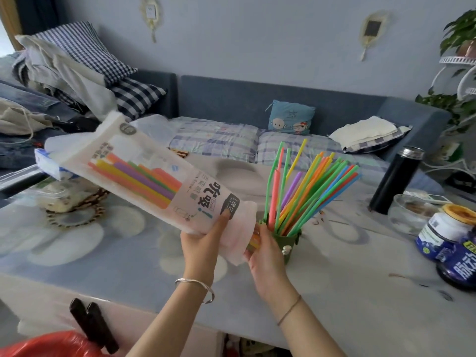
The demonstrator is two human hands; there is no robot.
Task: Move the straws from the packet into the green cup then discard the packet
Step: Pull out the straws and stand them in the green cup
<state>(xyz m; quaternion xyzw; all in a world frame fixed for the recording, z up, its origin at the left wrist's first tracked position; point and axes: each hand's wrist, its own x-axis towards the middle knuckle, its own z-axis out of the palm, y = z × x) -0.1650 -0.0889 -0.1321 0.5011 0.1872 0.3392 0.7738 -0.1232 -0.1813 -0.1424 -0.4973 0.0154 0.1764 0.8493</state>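
Head view: left hand (pixel 203 243) grips the packet (pixel 154 173) near its mouth, thumb pressed on the printed front; the packet slants up and away to that hand's left. Right hand (pixel 265 253) appears to pinch the ends of the straws (pixel 136 176) poking out of the mouth. Green cup (pixel 286 243) sits just beyond its fingers. Film likely limp and slippery, straws light and springy, so best taken by their ends. Count: one packet, one cup, about five straws inside; the bundle (pixel 309 186) in the cup is too crowded to count.
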